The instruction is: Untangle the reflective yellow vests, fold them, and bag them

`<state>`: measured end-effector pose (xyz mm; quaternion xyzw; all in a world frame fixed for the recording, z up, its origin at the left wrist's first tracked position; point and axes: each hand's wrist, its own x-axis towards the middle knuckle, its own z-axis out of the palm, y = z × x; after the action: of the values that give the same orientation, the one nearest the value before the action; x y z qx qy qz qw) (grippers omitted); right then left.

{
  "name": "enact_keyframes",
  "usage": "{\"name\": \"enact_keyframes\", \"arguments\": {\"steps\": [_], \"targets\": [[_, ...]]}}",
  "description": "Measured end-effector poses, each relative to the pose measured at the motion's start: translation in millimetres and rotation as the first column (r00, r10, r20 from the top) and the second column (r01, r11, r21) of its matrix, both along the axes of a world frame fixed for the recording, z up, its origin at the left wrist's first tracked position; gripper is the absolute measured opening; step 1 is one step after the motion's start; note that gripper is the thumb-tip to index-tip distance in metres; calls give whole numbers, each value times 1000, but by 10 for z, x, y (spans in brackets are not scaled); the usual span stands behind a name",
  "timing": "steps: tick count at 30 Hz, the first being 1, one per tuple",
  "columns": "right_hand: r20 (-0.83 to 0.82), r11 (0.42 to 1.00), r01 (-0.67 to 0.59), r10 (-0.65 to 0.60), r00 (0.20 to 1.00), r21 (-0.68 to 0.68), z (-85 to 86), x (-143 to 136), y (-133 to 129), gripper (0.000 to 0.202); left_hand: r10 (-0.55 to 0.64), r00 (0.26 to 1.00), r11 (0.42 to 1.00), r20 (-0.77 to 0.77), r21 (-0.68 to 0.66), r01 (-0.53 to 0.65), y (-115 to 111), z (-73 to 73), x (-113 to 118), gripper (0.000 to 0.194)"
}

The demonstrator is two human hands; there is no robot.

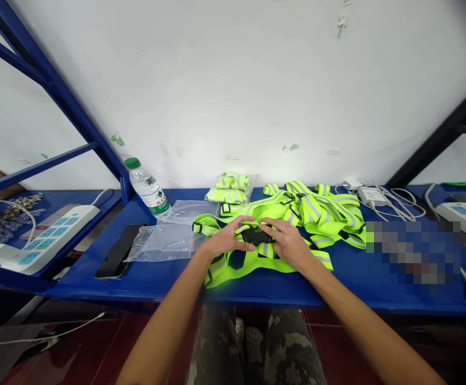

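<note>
A black plastic buckle on fluorescent yellow reflective straps lies between my hands, low over the table. My left hand grips its left end between thumb and fingers. From the right, my right hand has its fingers closed on the buckle's other end; its thumb is hidden. The worked strap loops towards the table's front edge, with silver stripes and small black sliders. Behind and to the right lies a tangled heap of similar reflective straps.
Clear plastic bags, a black phone and a tilted water bottle lie or stand left. A bagged strap bundle is by the wall. White cables with a charger lie right. Blue frame posts rise beside the table.
</note>
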<state>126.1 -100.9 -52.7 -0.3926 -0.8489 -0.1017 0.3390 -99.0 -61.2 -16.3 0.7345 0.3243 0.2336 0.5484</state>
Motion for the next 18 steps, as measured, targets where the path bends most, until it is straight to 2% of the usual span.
{"name": "enact_keyframes", "arguments": {"steps": [4,6,8,10,13,15,18], "targets": [[13,1000,-9,10,1000,-28,47,-10,-20,65,-42,999,999,-14,17,43,-42,53,34,83],[4,998,11,-10,1000,-65,147,25,-51,69,-91,994,991,-69,94,97,-74,150,28,94],[-17,992,65,-67,998,-113,313,102,-90,75,-91,986,967,-138,224,120,-102,305,-2,97],[-48,981,128,-136,990,-145,519,222,-128,79,-26,986,937,-167,338,82,-110,494,-53,89],[-120,965,196,-218,968,-174,823,446,-172,76,152,973,901,-174,428,-65,-65,759,-148,75],[-187,941,266,-306,934,-209,981,594,-198,69,301,939,829,-166,533,-171,-1,882,-208,65],[-330,877,319,-439,835,-359,1137,774,-232,54,502,858,629,-107,726,-277,102,977,-293,55]]}}
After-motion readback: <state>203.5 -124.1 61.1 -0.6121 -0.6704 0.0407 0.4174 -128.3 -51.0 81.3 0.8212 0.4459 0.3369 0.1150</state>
